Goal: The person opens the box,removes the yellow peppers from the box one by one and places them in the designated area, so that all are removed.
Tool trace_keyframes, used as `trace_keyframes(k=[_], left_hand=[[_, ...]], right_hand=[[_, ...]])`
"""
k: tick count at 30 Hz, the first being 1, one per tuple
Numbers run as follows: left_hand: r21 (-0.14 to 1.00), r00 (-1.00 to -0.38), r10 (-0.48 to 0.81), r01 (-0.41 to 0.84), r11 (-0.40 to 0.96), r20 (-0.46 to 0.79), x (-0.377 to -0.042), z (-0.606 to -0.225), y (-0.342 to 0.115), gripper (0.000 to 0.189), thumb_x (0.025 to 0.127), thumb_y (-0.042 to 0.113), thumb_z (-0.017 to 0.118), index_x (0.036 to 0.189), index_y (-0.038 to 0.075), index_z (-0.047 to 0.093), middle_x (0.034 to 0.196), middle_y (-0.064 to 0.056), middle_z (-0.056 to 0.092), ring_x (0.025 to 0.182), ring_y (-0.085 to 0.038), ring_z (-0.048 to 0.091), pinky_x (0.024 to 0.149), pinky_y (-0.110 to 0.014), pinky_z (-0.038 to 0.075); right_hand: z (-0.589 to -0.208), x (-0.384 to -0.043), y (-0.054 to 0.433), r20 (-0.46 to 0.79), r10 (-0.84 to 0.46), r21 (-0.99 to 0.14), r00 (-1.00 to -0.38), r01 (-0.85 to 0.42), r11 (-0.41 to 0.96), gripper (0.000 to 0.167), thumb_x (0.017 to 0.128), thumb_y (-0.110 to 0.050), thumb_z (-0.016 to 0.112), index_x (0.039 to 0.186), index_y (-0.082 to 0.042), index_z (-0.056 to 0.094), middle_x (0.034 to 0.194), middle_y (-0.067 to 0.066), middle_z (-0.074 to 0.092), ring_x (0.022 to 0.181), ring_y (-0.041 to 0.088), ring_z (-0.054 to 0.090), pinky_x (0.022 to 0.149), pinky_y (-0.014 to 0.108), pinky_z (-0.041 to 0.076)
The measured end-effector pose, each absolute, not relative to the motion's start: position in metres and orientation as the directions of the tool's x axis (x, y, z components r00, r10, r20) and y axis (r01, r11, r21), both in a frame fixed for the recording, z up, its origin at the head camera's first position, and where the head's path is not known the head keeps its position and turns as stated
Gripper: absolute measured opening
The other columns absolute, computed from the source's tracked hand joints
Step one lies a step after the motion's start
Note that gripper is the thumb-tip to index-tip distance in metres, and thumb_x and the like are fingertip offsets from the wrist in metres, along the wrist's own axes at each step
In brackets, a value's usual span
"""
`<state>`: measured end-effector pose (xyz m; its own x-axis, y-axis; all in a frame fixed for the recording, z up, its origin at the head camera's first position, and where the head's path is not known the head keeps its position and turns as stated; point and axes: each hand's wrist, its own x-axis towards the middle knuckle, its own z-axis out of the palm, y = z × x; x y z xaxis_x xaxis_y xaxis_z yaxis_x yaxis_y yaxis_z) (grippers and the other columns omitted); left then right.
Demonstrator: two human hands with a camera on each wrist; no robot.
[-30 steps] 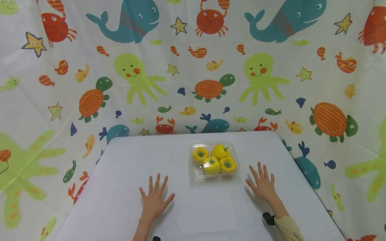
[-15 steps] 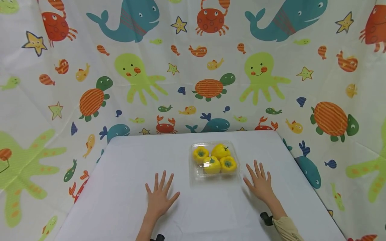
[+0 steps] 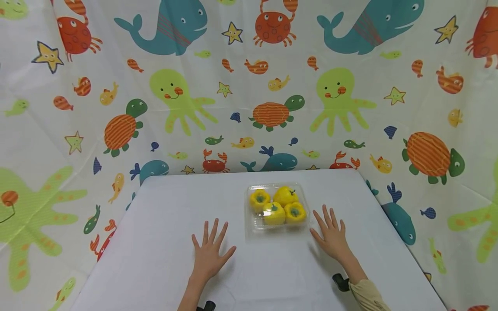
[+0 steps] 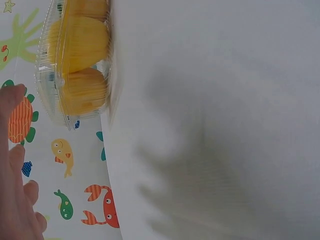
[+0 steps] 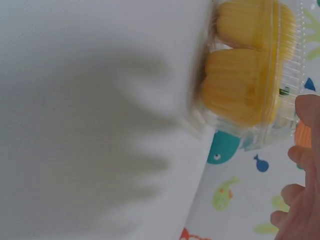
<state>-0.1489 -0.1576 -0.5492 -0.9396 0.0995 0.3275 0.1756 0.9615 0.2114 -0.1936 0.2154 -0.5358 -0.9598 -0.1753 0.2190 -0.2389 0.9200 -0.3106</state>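
1. Change: the left hand (image 3: pixel 210 256) and right hand (image 3: pixel 333 239) have both shifted inward over the last second, nearer the clear container (image 3: pixel 256 221).
2. Meaning: probably an approach stage; neither hand touches the container.
3. Fingers: spread wide and straight on both hands, holding nothing.
4. Location: the container rests toward the far edge of the matte white table (image 3: pixel 175 203), between and slightly beyond the hands.
5. Materials: thin, glossy, ribbed plastic encloses four smooth, lobed yellow peppers (image 3: pixel 295 212). Wrist views are soft; the lid's fastening cannot be confirmed.

No readable text, apparently no labels
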Motion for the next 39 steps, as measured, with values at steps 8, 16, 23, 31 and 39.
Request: trace_keyframes(k=[8, 16, 23, 31, 39], left_hand=[[0.225, -0.945, 0.112, 0.187, 0.956, 0.309, -0.150, -0.544, -0.151, 0.075, 0.078, 0.060, 0.051, 0.141, 0.033, 0.021, 0.150, -0.002, 0.018, 0.137, -0.034, 0.011, 0.095, -0.071, 0.009], [0.289, -0.951, 0.120, 0.205, 0.935, 0.284, -0.151, -0.542, -0.140, 0.074, 0.080, 0.058, 0.050, 0.142, 0.031, 0.020, 0.151, -0.003, 0.016, 0.138, -0.034, 0.008, 0.095, -0.071, 0.005], [0.334, -0.951, 0.124, 0.219, 0.917, 0.283, -0.154, -0.539, -0.128, 0.073, 0.081, 0.060, 0.047, 0.142, 0.034, 0.017, 0.151, -0.002, 0.016, 0.138, -0.034, 0.009, 0.096, -0.071, 0.006], [0.427, -0.946, 0.114, 0.243, 0.871, 0.304, -0.160, -0.538, -0.111, 0.070, 0.082, 0.048, 0.054, 0.142, 0.030, 0.021, 0.149, -0.005, 0.021, 0.136, -0.035, 0.015, 0.095, -0.071, 0.012], [0.712, -0.968, 0.064, 0.222, 0.666, 0.241, -0.168, -0.547, -0.096, 0.059, 0.092, 0.037, 0.044, 0.143, 0.019, 0.020, 0.148, -0.011, 0.022, 0.135, -0.040, 0.017, 0.094, -0.070, 0.016]], right_hand=[[-0.533, -0.196, 0.210, 0.261, -0.209, -0.308, -0.942, -0.287, 0.907, 0.059, 0.088, -0.035, 0.053, 0.139, -0.016, 0.031, 0.150, 0.015, 0.012, 0.136, 0.037, 0.008, 0.097, 0.066, 0.013], [-0.531, -0.196, 0.200, 0.295, -0.236, -0.312, -0.926, -0.327, 0.892, 0.058, 0.087, -0.032, 0.055, 0.138, -0.014, 0.034, 0.148, 0.017, 0.017, 0.135, 0.038, 0.012, 0.095, 0.066, 0.015], [-0.527, -0.200, 0.188, 0.292, -0.254, -0.332, -0.922, -0.347, 0.877, 0.058, 0.087, -0.032, 0.055, 0.138, -0.013, 0.034, 0.149, 0.016, 0.015, 0.135, 0.039, 0.013, 0.097, 0.065, 0.013], [-0.525, -0.202, 0.176, 0.288, -0.258, -0.330, -0.922, -0.349, 0.877, 0.059, 0.086, -0.032, 0.057, 0.138, -0.012, 0.035, 0.149, 0.017, 0.016, 0.135, 0.038, 0.013, 0.098, 0.065, 0.013], [-0.526, -0.205, 0.161, 0.304, -0.270, -0.369, -0.914, -0.374, 0.851, 0.058, 0.086, -0.030, 0.058, 0.136, -0.012, 0.037, 0.149, 0.016, 0.017, 0.135, 0.037, 0.013, 0.098, 0.065, 0.013]])
